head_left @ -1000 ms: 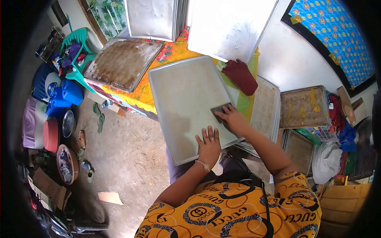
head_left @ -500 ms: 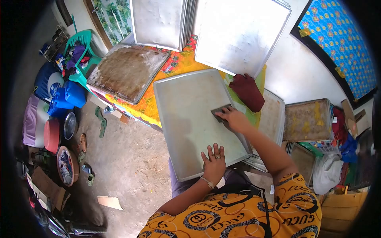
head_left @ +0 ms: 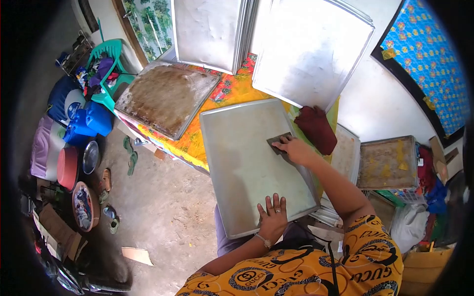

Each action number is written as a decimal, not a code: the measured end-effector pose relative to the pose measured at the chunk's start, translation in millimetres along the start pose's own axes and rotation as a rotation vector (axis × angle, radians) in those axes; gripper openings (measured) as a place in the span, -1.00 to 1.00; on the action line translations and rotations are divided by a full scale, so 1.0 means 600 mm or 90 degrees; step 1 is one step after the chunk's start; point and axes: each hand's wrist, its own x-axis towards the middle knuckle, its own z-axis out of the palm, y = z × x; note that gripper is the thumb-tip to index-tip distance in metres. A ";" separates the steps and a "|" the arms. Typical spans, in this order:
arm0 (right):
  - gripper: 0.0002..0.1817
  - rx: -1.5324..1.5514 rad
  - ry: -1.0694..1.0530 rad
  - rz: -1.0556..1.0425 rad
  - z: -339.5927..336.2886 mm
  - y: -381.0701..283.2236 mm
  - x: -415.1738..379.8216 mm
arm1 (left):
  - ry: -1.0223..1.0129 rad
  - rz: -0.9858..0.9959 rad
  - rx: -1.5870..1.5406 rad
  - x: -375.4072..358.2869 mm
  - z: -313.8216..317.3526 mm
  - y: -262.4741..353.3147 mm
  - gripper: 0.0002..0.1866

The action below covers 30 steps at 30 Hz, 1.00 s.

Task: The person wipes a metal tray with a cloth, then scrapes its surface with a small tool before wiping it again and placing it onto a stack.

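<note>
A large metal baking tray (head_left: 242, 158) lies tilted across my lap, its far end resting at the cloth-covered table. My left hand (head_left: 273, 218) lies open with fingers spread on the tray's near edge. In my right hand (head_left: 297, 150) is a small, flat, dark grey rectangular scraper (head_left: 278, 140), pressed against the tray's surface toward the right side. My fingers are bent over it, and part of it is hidden beneath them. Just beyond the tray's right edge sits a bunched maroon cloth (head_left: 317, 130).
A brown-crusted tray (head_left: 168, 96) lies on the patterned tablecloth (head_left: 232, 93). Stacks of shiny trays (head_left: 210, 34) stand upright behind. At right, a stained tray (head_left: 387, 163) tops a crate. Blue jugs (head_left: 98, 118), basins and a green chair (head_left: 109, 49) line the left.
The whole view has shifted, so everything sits slightly lower and further right. My right hand still grips the scraper at nearly the same spot on the tray; my left hand stays flat.
</note>
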 end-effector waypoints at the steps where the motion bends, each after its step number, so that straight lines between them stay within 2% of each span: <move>1: -0.35 0.008 -0.008 0.005 0.004 -0.004 -0.006 | 0.002 0.002 0.012 -0.005 0.004 0.003 -0.45; 4: -0.39 0.075 -0.020 0.044 -0.010 0.017 0.082 | 0.016 -0.003 -0.005 -0.005 0.001 0.004 -0.45; 8: -0.45 0.083 0.034 0.050 -0.021 0.056 0.203 | 0.022 -0.013 -0.018 -0.004 -0.004 0.007 -0.46; 10: -0.54 0.093 0.047 0.054 -0.020 0.049 0.206 | 0.026 -0.020 -0.019 -0.003 -0.003 0.006 -0.46; 12: -0.65 0.116 0.042 0.064 -0.019 0.043 0.179 | 0.030 -0.017 -0.008 -0.005 -0.002 0.008 -0.45; 14: -0.63 0.120 -0.019 0.074 -0.019 0.002 0.104 | 0.033 -0.010 0.014 -0.006 0.001 0.007 -0.45; 16: -0.58 0.024 0.011 0.019 -0.002 -0.038 0.002 | 0.037 -0.009 0.020 -0.008 0.008 0.005 -0.44; 18: -0.50 0.014 0.022 -0.017 -0.001 -0.071 -0.091 | 0.038 -0.011 0.007 -0.010 0.013 0.009 -0.44; 21: -0.49 0.006 0.027 -0.023 0.002 -0.102 -0.148 | 0.031 -0.021 -0.006 -0.007 0.013 0.007 -0.44; 24: -0.52 0.048 -0.013 -0.013 -0.012 -0.094 -0.088 | 0.024 -0.015 0.001 -0.009 0.008 0.008 -0.44; 26: -0.55 0.055 0.042 -0.017 -0.011 -0.078 -0.008 | 0.018 -0.022 -0.013 -0.008 0.016 0.010 -0.45; 28: -0.61 0.102 0.040 0.004 0.001 -0.044 0.095 | 0.014 -0.029 -0.027 -0.006 0.017 0.012 -0.45; 30: -0.66 0.208 0.058 0.039 0.004 -0.026 0.175 | 0.011 -0.032 -0.042 -0.008 0.013 0.011 -0.46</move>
